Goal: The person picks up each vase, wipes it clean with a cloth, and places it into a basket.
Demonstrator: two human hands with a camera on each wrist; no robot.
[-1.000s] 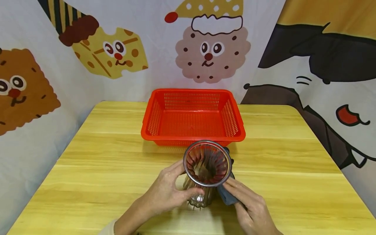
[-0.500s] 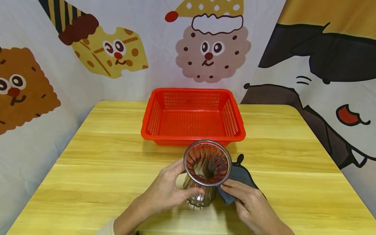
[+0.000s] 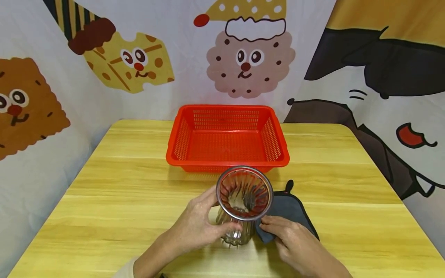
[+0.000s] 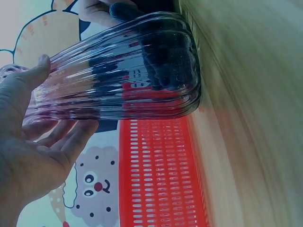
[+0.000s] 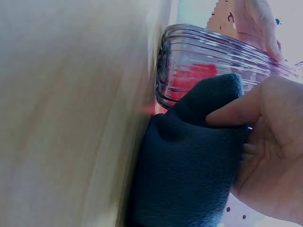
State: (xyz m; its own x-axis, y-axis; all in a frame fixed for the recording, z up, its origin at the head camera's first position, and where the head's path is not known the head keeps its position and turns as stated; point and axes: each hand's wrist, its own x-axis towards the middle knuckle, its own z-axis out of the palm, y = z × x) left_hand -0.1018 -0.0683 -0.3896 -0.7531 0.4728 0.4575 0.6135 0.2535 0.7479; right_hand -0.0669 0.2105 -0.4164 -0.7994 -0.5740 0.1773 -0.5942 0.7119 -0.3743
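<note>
A clear ribbed glass vase (image 3: 238,233) with a flared rim stands at the front middle of the table. My left hand (image 3: 194,224) holds it from the left, thumb on the near side and fingers around the far side; the left wrist view shows this grip on the vase (image 4: 123,71) below its mouth. Just right of the glass, my right hand (image 3: 295,241) pinches a dark grey-blue cloth (image 3: 290,208) with black edging and a small loop. In the right wrist view, the cloth (image 5: 184,175) bunches under the thumb, close beside the vase's lower wall.
Behind the vase sits a red plastic basket (image 3: 226,164) with slotted sides and nothing visible inside. The wood-grain table (image 3: 121,185) extends on both sides. A curtain (image 3: 191,65) printed with cartoon figures hangs behind it.
My right hand has shifted slightly right and down with the cloth. More of the cloth now shows spread to the right of the vase. My left hand and the vase stay put.
</note>
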